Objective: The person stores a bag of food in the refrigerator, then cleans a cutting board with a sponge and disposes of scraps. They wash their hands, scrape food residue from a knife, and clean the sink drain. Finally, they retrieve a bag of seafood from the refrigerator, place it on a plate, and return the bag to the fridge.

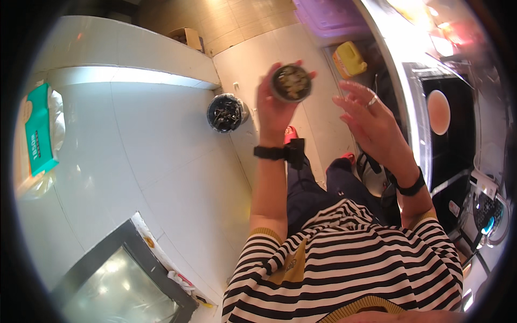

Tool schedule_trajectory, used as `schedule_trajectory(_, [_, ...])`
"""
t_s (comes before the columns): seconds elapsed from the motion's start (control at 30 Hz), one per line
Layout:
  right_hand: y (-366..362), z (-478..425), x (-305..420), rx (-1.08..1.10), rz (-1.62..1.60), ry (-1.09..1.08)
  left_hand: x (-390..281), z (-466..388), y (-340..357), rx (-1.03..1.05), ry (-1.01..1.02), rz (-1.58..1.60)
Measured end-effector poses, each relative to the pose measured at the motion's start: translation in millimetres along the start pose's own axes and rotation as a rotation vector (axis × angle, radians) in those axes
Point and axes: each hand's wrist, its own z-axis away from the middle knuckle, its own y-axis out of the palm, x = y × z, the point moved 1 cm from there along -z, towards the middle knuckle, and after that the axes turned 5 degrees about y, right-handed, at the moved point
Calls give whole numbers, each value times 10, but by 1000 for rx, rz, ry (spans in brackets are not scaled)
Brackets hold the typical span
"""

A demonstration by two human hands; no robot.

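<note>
My left hand (pixel 274 101) is wrapped around a small round container (pixel 291 82), held up over the floor. Pale, yellowish pieces lie inside its dark interior; blur hides what they are. To the right, my right hand (pixel 365 117) hangs in the air apart from the container, fingers spread and wet-looking, with a ring on one finger. It holds nothing. Dark bands circle both wrists. Below and left of the container stands a dark bin (pixel 227 113) with scraps inside.
A counter with a black sink (pixel 452 141) runs along the right, a pinkish oval object (pixel 439 112) in it. A yellow jug (pixel 349 59) stands on the floor beside a purple plastic tub (pixel 335 20). At far left is a teal tissue pack (pixel 40 129); a dark-framed panel (pixel 121 278) lies lower left.
</note>
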Motion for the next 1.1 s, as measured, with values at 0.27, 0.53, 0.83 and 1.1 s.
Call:
schedule_trajectory(0.27, [1426, -324, -665, 291, 138, 152, -2523, 527, -1929, -212, 380, -156])
schedule_trajectory(0.53, [2353, -591, -1119, 441, 160, 231, -3063, 677, -3008, -385, 469, -184])
schedule_trajectory(0.83, [3125, -426, -1745, 553, 145, 247, -2900, 715, -3926, -494, 505, -284])
schedule_trajectory(1.1, [3498, -168, -2209, 603, 153, 294, -2649, 549, -4542, -755, 508, -1110])
